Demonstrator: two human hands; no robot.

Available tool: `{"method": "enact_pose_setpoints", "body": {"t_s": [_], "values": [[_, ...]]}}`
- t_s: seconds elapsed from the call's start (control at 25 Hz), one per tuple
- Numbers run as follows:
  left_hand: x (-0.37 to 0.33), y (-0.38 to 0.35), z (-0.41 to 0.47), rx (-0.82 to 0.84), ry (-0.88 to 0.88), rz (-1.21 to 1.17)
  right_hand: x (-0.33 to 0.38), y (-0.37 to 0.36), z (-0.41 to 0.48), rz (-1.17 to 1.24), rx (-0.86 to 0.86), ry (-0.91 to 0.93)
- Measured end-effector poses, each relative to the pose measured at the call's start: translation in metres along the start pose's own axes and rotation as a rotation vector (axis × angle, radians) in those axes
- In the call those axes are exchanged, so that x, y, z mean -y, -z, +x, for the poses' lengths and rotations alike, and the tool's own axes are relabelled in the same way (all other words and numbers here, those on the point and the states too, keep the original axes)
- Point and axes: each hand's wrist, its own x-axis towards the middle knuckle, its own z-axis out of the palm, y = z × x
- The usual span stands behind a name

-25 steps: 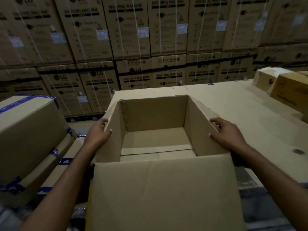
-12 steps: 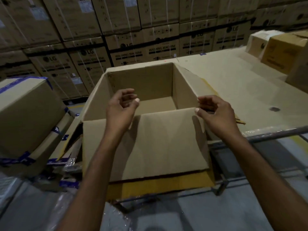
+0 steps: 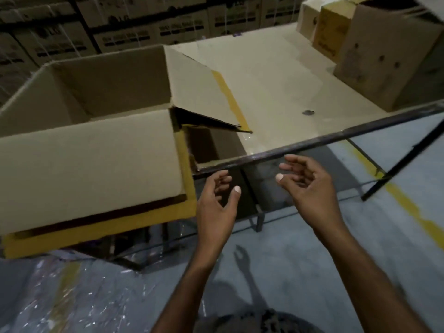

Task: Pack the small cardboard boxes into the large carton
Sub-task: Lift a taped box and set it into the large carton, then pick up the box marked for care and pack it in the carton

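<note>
**Warehouse table: large carton open, left hand and right hand empty**

Both hands hover just below the table's metal edge, fingers loosely curled, holding nothing. At the table's left end sits the large carton, flaps folded outward, its visible interior bare. The small cardboard boxes stand well apart from it, at the far right corner. A sound next move would be to lift one box two-handed and seat it flat in a carton corner. Cardboard sheeting covers the tabletop. Behind it rise stacked printed cartons. A yellow line crosses the grey floor.
</note>
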Motion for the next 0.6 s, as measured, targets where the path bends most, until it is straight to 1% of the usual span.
{"method": "enact_pose_setpoints", "body": {"t_s": [0.16,0.32,0.44,0.6], "values": [[-0.018,-0.082,-0.021,0.222,-0.075,0.139,-0.042,0.074,-0.015,0.017,-0.158,-0.071],[-0.037,-0.154,-0.014,0.392,-0.147,0.218,-0.07,0.124,-0.008,0.044,-0.284,-0.139],[-0.051,-0.206,0.005,0.466,-0.198,0.219,-0.084,0.155,0.018,0.033,-0.382,-0.152],[-0.076,-0.279,0.055,0.508,-0.294,0.131,-0.084,0.2,0.073,-0.067,-0.545,-0.08]]}}
